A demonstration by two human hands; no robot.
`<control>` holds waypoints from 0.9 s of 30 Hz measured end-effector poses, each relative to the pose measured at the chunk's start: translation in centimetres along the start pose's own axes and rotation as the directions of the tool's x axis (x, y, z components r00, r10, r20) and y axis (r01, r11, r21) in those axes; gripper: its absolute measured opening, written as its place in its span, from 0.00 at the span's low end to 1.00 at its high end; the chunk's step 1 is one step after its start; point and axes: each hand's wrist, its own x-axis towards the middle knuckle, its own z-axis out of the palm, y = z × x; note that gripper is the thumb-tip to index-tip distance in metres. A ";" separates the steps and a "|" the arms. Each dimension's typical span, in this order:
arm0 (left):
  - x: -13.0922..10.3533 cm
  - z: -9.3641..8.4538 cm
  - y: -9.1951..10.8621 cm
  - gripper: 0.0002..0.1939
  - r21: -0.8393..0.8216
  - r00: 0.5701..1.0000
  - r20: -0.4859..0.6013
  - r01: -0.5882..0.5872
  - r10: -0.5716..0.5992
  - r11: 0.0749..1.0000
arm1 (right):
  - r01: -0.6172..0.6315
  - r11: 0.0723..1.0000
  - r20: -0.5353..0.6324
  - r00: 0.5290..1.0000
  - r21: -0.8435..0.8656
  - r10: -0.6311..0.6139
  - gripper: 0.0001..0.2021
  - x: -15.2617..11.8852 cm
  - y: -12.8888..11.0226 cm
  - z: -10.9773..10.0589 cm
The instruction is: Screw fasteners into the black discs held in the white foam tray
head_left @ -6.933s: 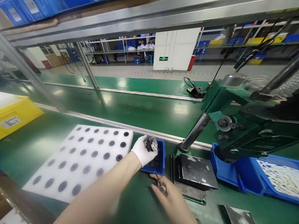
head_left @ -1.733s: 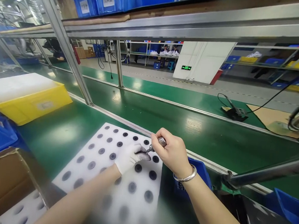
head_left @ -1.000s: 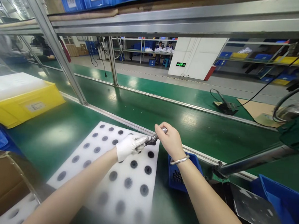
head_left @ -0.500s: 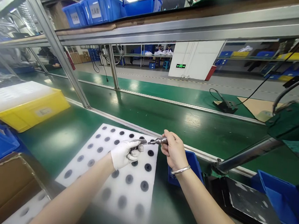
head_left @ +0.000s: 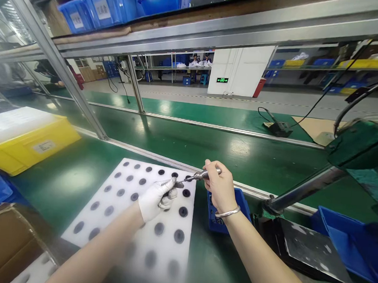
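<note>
My left hand [head_left: 157,199], in a white glove with smudged fingertips, is closed on a small dark disc-like part [head_left: 180,185], mostly hidden by the fingers. My bare right hand [head_left: 220,184] wears a silver bangle and grips a metal-handled tool with a thin shaft [head_left: 200,175], like a screwdriver. The tool's tip points left and meets the dark part or comes very close; I cannot tell which. Both hands are above a white foam tray [head_left: 186,245] whose rows of round recesses hold dark round pieces [head_left: 179,236].
Right of the tray, a blue bin [head_left: 243,205] holds small parts. A metal post [head_left: 305,188] and a dark block [head_left: 314,249] are farther right. At left stand a yellow crate [head_left: 33,141] and a cardboard box [head_left: 4,236]. A shelf beam [head_left: 196,34] runs overhead.
The view has shifted slightly. The dark part is turned lower and shows less between my left fingers. My right hand still grips the tool, its handle end now showing past the fingers.
</note>
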 end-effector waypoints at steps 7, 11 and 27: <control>0.4 -0.4 -0.8 0.20 0.312 0.981 -0.163 -0.051 0.107 0.949 | -0.011 0.999 0.001 1.000 -0.045 0.011 0.18 0.1 0.6 -0.1; 0.3 0.3 -0.4 0.11 0.760 0.930 -0.133 -0.126 0.342 0.638 | 0.011 0.993 0.031 0.999 -0.119 -0.007 0.18 0.0 0.6 -0.5; 3.1 1.2 -0.5 0.09 0.901 0.938 0.032 -0.176 0.345 0.396 | 0.654 0.292 0.574 0.754 -0.698 -0.319 0.11 -2.0 -2.5 0.4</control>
